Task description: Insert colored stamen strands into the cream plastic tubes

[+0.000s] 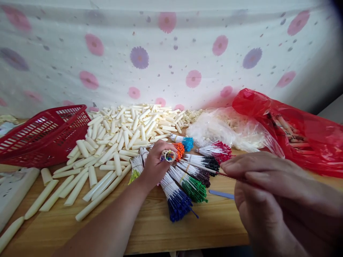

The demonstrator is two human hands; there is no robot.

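Gripping the pale tube (163, 156) just below the clock's centre, your closed left hand (155, 163) hides most of it; at four o'clock your blurred, cut-off right hand (273, 194) pinches a thin stick (219, 173), its rear end hidden.

No legible text, label, brand, number or sign anywhere.

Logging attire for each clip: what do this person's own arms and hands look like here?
The left hand is ungloved, its forearm bare, with no sleeve, watch or bracelet showing. The right hand is ungloved too, though blurred and shadowed toward the edge.
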